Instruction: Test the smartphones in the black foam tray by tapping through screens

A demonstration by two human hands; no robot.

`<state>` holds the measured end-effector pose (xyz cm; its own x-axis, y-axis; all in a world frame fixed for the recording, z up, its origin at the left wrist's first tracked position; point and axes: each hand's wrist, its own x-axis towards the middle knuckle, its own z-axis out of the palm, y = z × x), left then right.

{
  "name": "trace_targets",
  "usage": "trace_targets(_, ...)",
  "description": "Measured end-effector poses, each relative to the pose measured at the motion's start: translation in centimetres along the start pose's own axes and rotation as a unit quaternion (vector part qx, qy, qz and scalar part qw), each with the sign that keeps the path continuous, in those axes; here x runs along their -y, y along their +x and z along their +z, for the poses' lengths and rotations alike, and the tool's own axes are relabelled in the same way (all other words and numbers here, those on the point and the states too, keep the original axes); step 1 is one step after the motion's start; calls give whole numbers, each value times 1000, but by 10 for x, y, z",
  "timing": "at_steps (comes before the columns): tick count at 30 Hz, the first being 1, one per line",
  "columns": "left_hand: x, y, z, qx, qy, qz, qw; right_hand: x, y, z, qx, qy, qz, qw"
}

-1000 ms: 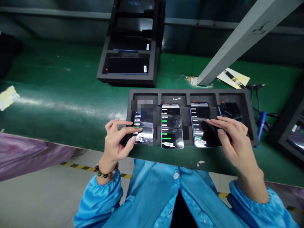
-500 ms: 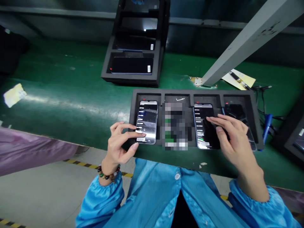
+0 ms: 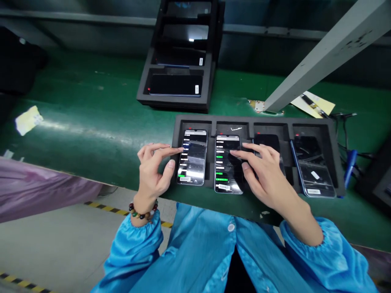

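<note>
Black foam tray [image 3: 332, 162] on the green belt holds four phones; the open left hand [image 3: 152, 171] taps the lit leftmost phone [image 3: 193, 156], the open right hand [image 3: 265, 175] the second phone [image 3: 227, 167], where a stray finger might trigger a wrong entry.

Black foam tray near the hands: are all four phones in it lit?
No: the two left phones show lit menus, while the rightmost phone is dark.

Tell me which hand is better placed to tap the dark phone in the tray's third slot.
Right. The right hand already lies over the third phone, its fingertips on the second phone beside it. The left hand touches the first phone, at the tray's far end.
</note>
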<state>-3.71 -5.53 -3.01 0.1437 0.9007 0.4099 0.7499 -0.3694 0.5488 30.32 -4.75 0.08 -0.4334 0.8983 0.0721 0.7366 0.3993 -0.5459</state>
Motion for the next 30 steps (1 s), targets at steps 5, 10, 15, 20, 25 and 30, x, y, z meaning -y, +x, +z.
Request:
trace_targets(5,2,1,0,-2,-5,-5,1000,-2,-5,-3,38,21,-22,999)
trace_targets(10,4,2,4,0,-6,3,1000,-4,-3,-1,31,5,-2,1000)
trace_targets(15,4,3,6,-6,-7,1,1000,-7,0,2,27,-5,20,999)
trace_targets(20,8,1,10,-22,-10,-15,1000,-4,-4,0,22,-6,1,1000)
trace_targets(25,14,1,17,-49,-31,-21,998,2,-16,-6,54,34,-62,996)
trace_targets(30,14,3,21,-63,-34,-31,997,1,-16,-5,23,15,-59,998)
